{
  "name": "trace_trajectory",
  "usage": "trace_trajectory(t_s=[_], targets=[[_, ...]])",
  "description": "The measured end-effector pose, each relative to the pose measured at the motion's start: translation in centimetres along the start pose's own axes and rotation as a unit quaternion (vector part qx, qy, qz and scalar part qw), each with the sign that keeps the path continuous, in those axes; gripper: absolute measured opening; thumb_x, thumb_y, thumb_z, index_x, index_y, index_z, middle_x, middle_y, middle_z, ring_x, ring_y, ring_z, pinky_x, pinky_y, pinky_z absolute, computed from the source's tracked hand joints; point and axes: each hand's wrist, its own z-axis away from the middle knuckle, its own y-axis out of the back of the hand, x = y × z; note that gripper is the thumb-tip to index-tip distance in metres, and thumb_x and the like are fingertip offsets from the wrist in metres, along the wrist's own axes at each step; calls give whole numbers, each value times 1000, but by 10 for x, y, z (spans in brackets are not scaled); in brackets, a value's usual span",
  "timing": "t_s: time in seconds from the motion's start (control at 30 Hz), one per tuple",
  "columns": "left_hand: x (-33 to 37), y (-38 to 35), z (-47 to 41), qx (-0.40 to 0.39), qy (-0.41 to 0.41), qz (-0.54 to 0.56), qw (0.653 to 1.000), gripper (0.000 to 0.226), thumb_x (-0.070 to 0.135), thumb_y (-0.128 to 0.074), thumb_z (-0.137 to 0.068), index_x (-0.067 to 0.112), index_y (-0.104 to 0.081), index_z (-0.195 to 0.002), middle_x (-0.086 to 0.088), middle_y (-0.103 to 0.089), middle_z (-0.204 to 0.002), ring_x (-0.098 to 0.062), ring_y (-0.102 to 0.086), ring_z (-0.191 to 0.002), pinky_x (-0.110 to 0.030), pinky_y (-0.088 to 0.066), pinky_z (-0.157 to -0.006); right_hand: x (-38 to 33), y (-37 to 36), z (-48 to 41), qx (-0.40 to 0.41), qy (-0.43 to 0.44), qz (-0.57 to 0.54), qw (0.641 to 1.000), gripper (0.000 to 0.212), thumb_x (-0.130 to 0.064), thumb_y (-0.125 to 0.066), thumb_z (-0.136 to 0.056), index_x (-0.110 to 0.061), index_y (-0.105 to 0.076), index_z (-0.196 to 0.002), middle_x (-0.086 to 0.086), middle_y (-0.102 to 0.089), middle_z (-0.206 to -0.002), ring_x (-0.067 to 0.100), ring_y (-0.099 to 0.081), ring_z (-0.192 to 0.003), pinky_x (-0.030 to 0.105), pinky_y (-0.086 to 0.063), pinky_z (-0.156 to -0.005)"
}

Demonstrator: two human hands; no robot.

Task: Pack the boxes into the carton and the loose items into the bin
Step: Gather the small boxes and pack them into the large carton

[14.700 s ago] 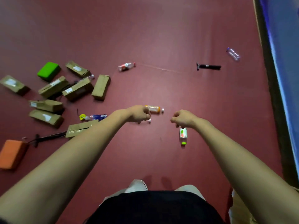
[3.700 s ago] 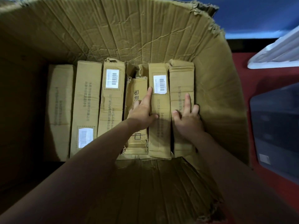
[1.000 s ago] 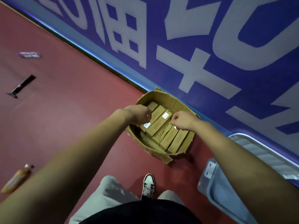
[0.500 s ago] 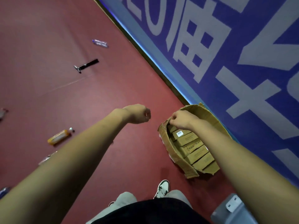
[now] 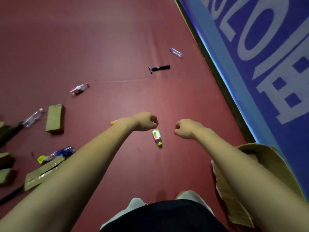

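Turned away from the carton [image 5: 260, 158], left hand [image 5: 147, 121] and right hand [image 5: 185, 128] clenched, empty, facing remaining boxes [image 5: 55, 118].

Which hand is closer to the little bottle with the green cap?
Left. The left hand hovers just above-left of the green-capped bottle; the right hand sits farther off to its right.

Floor layout: boxes left, carton right.
Cardboard box [image 5: 55, 118] far left; small bottle [image 5: 157, 136] centre; razor [image 5: 158, 68] beyond; carton [image 5: 234, 195] beside wall [image 5: 267, 81].
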Motion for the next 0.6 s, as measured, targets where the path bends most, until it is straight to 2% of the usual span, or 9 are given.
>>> trace_trajectory(t_s=[0.1, 0.2, 0.3, 0.4, 0.47, 0.5, 0.6], targets=[[-58, 20, 27, 33, 44, 39, 998, 30, 12, -47, -93, 9, -62, -119, -11, -63, -119, -26, -58, -107, -19, -36, -71, -61, 4, -26, -15, 49, 47, 998, 30, -28, -47, -89, -17, -66, -110, 8, -63, -119, 28, -58, -108, 30, -43, -81], [-117, 36, 52, 75, 103, 86, 988, 28, 13, -49, -92, 9, -63, -117, -11, -64, -113, -23, -54, -90, -19, -33, -66, -121, 9, -51, -24, 96, 84, 991, 31, -24, -46, -89, -16, -66, -111, 8, -63, -118, 28, -58, -107, 27, -40, -76], [-180, 44, 72, 113, 164, 137, 970, 27, 15, -51, -91, 9, -64, -114, -15, -64, -115, -24, -55, -87, -25, -41, -76, -176, 8, -81, -34, 146, 115, 982, 29, -25, -47, -88, -18, -65, -109, 8, -63, -117, 27, -58, -105, 27, -40, -76], [-235, 49, 88, 128, 214, 168, 954, 25, 13, -51, -91, 10, -65, -111, -12, -67, -113, -20, -54, -81, -22, -40, -73, -229, 5, -113, -49, 189, 141, 971, 29, -26, -47, -89, -16, -63, -110, 10, -63, -116, 28, -58, -105, 27, -39, -76], [-268, 59, 95, 140, 244, 189, 941, 24, 12, -51, -91, 9, -65, -110, -13, -67, -113, -27, -58, -86, -23, -41, -70, -266, 6, -139, -61, 211, 162, 962, 30, -27, -46, -90, -15, -63, -112, 11, -62, -117, 28, -58, -106, 27, -40, -76], [-283, 65, 97, 149, 258, 200, 933, 24, 11, -50, -92, 7, -65, -111, -14, -66, -114, -31, -60, -95, -25, -43, -72, -284, 8, -152, -66, 224, 171, 957, 30, -26, -46, -90, -15, -64, -111, 11, -63, -116, 28, -58, -106, 28, -40, -77], [-326, 85, 103, 176, 297, 229, 910, 25, 11, -50, -92, 5, -64, -112, -13, -65, -117, -28, -59, -108, -24, -45, -81, -340, 15, -193, -85, 258, 191, 943, 29, -24, -45, -90, -13, -65, -109, 11, -63, -116, 28, -58, -107, 29, -41, -78]])
